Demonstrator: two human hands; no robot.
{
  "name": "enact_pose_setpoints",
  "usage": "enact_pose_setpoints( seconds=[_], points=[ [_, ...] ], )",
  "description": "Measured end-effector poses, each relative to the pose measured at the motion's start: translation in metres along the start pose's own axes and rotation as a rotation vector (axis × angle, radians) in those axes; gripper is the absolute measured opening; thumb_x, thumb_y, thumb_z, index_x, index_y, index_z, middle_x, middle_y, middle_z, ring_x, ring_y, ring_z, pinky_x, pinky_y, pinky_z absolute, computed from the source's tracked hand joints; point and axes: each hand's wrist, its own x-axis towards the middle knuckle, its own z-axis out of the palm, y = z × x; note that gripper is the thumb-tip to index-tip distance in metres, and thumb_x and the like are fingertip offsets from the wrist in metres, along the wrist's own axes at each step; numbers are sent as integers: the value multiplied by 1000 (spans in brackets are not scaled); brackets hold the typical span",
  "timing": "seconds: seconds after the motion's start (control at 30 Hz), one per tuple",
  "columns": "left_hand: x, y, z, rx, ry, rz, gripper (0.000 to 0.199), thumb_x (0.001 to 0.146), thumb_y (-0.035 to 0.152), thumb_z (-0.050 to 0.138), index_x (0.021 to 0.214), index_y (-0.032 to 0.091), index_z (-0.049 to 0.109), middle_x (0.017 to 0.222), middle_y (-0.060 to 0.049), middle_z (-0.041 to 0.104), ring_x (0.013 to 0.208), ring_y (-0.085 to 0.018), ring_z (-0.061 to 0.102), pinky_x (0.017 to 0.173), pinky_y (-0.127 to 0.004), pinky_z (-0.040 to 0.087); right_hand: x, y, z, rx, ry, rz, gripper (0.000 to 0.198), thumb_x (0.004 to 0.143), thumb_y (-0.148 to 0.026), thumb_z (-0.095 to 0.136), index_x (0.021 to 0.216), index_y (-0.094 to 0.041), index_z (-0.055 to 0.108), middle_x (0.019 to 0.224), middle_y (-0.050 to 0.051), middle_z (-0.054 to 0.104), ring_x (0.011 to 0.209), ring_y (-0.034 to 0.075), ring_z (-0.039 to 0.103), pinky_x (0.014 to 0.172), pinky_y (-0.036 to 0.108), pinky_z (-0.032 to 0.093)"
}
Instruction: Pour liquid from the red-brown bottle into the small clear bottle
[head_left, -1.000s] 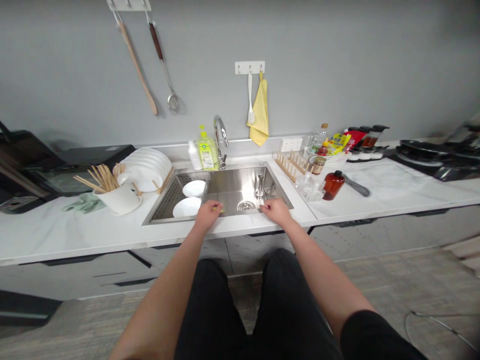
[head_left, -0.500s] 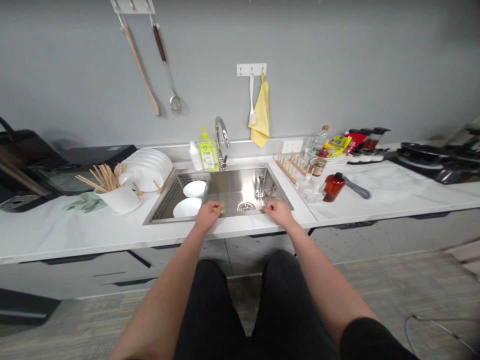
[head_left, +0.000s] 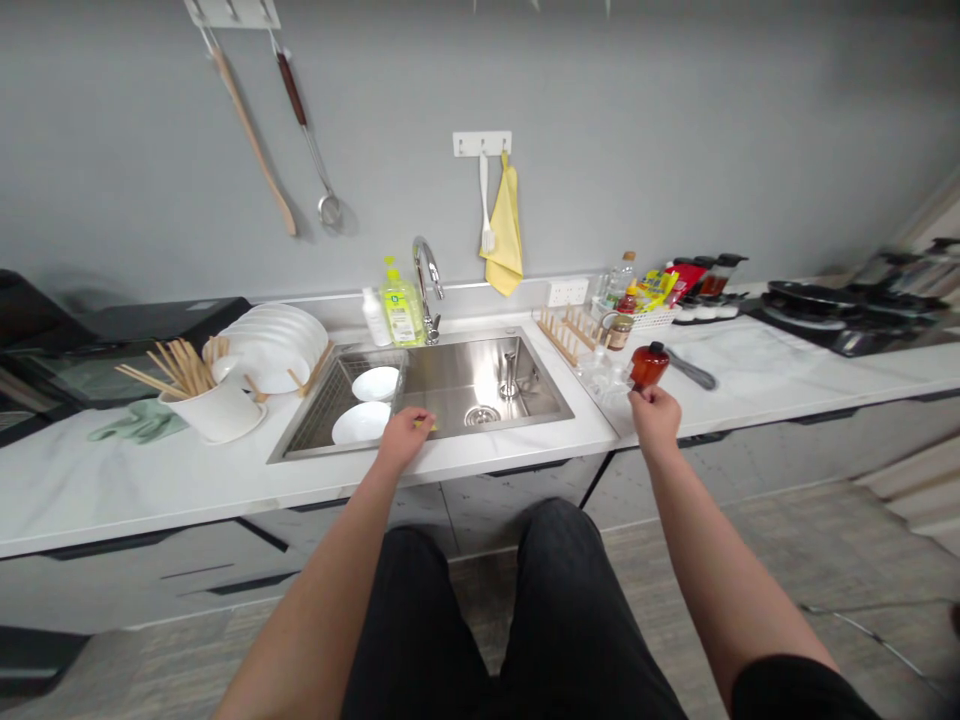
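Note:
My left hand (head_left: 405,437) is closed over the front rim of the steel sink (head_left: 457,434), with a bit of a small yellow thing (head_left: 426,426) showing at its fingertips; its kind I cannot make out. Two white bowls (head_left: 361,423) sit in the wire basket at the sink's left. Over the counter right of the sink is my right hand (head_left: 655,416), fingers curled together. Just beyond it stands an amber bottle (head_left: 649,366) with a black cap, beside clear glassware (head_left: 606,380). Whether the right fingers hold anything is hidden.
A faucet (head_left: 427,290) rises behind the sink, near a green soap bottle (head_left: 403,308). White plates (head_left: 289,340) and a chopstick holder (head_left: 214,412) stand left. On the right are a wooden rack (head_left: 559,337), a dark-handled utensil (head_left: 691,370) and a stove (head_left: 817,310).
My right hand has moved right, from the sink's front edge to near the amber bottle. My left hand stays at the sink rim. The view has turned slightly right.

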Motion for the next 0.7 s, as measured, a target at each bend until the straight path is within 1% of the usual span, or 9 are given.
enact_pose_setpoints(
  seconds=[0.07, 0.13, 0.17, 0.23, 0.33, 0.43, 0.53, 0.6, 0.7],
  points=[
    [0, 0, 0, -1, 1, -1, 26, 101, 43, 70, 101, 24, 86, 114, -11, 88, 107, -32, 81, 105, -45, 63, 23, 18, -3, -27, 107, 80, 24, 75, -39, 68, 74, -29, 46, 66, -3, 48, 65, 20, 43, 71, 39, 45],
    [0, 0, -1, -1, 1, 2, 26, 101, 43, 70, 100, 24, 87, 114, -11, 88, 108, -32, 81, 105, -45, 63, 43, 32, -2, -30, 162, 112, 26, 71, -34, 72, 89, -26, 56, 87, 3, 63, 75, 23, 52, 82, 43, 52],
    [0, 0, -1, 0, 1, 4, 25, 101, 43, 70, 100, 24, 87, 113, -11, 88, 109, -32, 81, 105, -45, 63, 51, 36, 0, -18, 160, 117, 37, 68, -32, 75, 101, -24, 60, 105, 9, 69, 83, 25, 58, 88, 45, 55],
    [0, 0, -1, 0, 1, 6, 25, 101, 43, 70, 101, 24, 87, 113, -11, 88, 109, -32, 81, 105, -44, 63, 65, 43, 6, 43, 98, 131, 69, 63, -28, 79, 129, -21, 59, 144, 21, 64, 105, 29, 65, 95, 46, 58],
    [1, -1, -1, 0, -2, 0, 25, 101, 43, 70, 101, 24, 87, 111, -11, 88, 109, -32, 82, 104, -44, 63, 78, 46, 16, 174, -69, 147, 106, 58, -24, 80, 158, -24, 43, 168, 26, 50, 125, 34, 68, 99, 46, 61],
    [1, -1, 0, -2, -5, -6, 25, 101, 43, 70, 101, 24, 87, 112, -11, 88, 108, -32, 82, 105, -45, 63, 83, 46, 21, 316, -226, 125, 127, 52, -21, 84, 168, -26, 31, 164, 24, 57, 125, 35, 73, 103, 51, 63],
    [1, -2, -1, -9, -6, -8, 25, 101, 42, 71, 103, 24, 88, 114, -11, 88, 108, -32, 82, 107, -45, 63, 85, 48, 14, 331, -283, 99, 128, 48, -21, 91, 165, -24, 40, 151, 21, 69, 120, 36, 76, 106, 54, 63],
    [1, -2, -1, -14, -3, -9, 25, 101, 42, 71, 104, 24, 87, 115, -11, 88, 110, -33, 82, 108, -46, 62, 83, 51, 2, 243, -220, 99, 117, 46, -23, 97, 155, -22, 53, 145, 21, 74, 119, 38, 77, 109, 56, 62],
    [1, -3, -1, -24, 2, -10, 25, 101, 42, 71, 105, 23, 87, 116, -11, 88, 110, -33, 82, 109, -46, 62, 70, 53, -20, 137, -21, 143, 102, 45, -29, 102, 139, -20, 63, 137, 22, 76, 117, 41, 77, 107, 59, 62]
  ],
)
